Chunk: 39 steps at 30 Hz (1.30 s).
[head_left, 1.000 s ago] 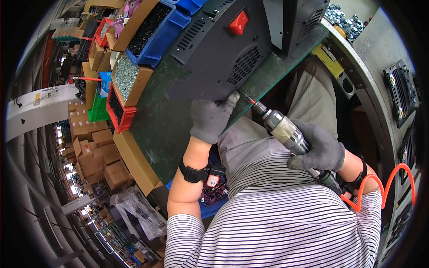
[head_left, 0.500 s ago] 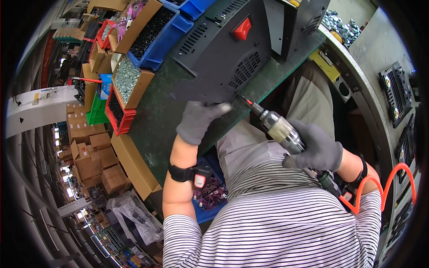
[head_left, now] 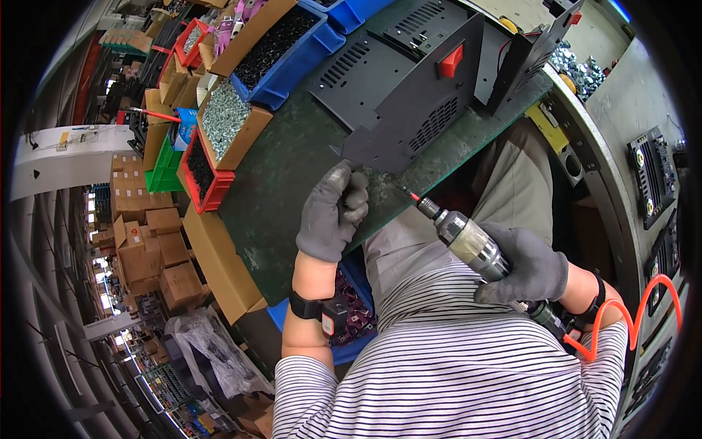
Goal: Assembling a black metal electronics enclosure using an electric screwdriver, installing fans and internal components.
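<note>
My right hand (head_left: 528, 263), in a grey glove, is wrapped round a pneumatic screwdriver (head_left: 468, 238) with a red-collared bit and a coiled orange air hose (head_left: 618, 311). The bit points up and left, just off the bench's front edge, apart from any screw. A black sheet-metal housing (head_left: 398, 121) with a red rocker switch (head_left: 451, 62) and vent holes stands on the green-topped bench (head_left: 278, 197). My gloved left hand (head_left: 336, 208) is closed, its fingers curled, right by the housing's lower near corner. What those fingers hold, if anything, is hidden.
Along the bench's left side stand a blue bin (head_left: 281, 62) of black parts, a carton (head_left: 230, 121) of silver screws and a red bin (head_left: 208, 179). A blue tray (head_left: 351, 351) of purplish parts sits below. More silver hardware (head_left: 578, 69) lies at upper right.
The housing now appears farther up and right, with more of its slotted base showing. My left hand's fingers have curled in, and the screwdriver tip sits slightly lower and farther from the housing.
</note>
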### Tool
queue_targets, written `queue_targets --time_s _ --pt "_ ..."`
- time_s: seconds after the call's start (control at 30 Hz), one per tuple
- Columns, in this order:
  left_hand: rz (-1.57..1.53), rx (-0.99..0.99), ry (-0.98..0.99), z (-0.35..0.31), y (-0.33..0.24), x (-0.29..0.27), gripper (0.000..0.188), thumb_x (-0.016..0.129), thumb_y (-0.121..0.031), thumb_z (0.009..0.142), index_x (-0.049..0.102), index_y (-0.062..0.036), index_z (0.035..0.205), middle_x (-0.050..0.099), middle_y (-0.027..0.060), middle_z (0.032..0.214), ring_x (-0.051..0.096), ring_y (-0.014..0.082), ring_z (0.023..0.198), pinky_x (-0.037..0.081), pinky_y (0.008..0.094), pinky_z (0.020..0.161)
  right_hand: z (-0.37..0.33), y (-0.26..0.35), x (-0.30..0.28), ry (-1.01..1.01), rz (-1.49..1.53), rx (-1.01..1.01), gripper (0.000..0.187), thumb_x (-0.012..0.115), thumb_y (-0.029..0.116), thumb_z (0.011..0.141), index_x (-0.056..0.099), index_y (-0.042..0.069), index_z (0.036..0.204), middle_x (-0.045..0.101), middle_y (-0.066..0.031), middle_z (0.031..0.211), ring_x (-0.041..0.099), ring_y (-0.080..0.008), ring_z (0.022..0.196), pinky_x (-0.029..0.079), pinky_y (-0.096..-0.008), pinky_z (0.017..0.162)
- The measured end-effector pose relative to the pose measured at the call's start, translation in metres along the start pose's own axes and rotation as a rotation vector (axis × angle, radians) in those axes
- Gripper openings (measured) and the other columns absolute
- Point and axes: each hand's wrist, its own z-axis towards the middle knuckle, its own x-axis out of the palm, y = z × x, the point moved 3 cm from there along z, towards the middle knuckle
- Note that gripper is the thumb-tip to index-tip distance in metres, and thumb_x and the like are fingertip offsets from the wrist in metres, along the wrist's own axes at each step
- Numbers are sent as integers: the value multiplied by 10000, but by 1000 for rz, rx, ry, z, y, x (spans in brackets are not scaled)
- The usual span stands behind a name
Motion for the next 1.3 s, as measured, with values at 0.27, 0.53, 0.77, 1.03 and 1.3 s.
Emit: queue_targets --time_s 0.27,0.53,0.77,1.03,1.3 --pt "285 43 12 -11 14 10 307 485 -253 951 594 -1 1087 623 23 807 468 20 561 371 148 464 4 15 2 84 -49 11 750 778 285 682 408 16 1276 589 -106 904 581 -203 813 471 -311 766" --pt "659 91 -194 -18 22 24 351 532 -362 923 661 -36 922 582 -45 645 408 -16 495 291 139 442 0 13 6 95 -6 68 740 823 268 637 459 8 1226 575 -84 974 551 -175 865 454 -301 802" --pt "916 192 -120 -15 20 37 408 542 -418 908 666 -29 904 530 -53 619 389 -1 508 300 164 467 -5 16 3 93 -30 -51 701 774 286 692 427 15 1238 591 -105 930 578 -208 842 473 -315 774" --pt "1138 325 -120 -8 -15 49 446 500 -462 919 655 -45 946 469 -75 600 355 -3 508 261 185 461 -30 31 -13 -6 204 57 761 799 258 658 425 -1 1269 573 -69 944 556 -139 833 469 -279 780" --pt "836 418 -275 23 -14 59 368 524 -372 917 589 -58 1097 525 -61 714 390 -2 540 295 159 470 -20 34 -13 -104 146 -12 767 810 248 639 436 -14 1255 571 -67 949 562 -155 850 469 -294 792"
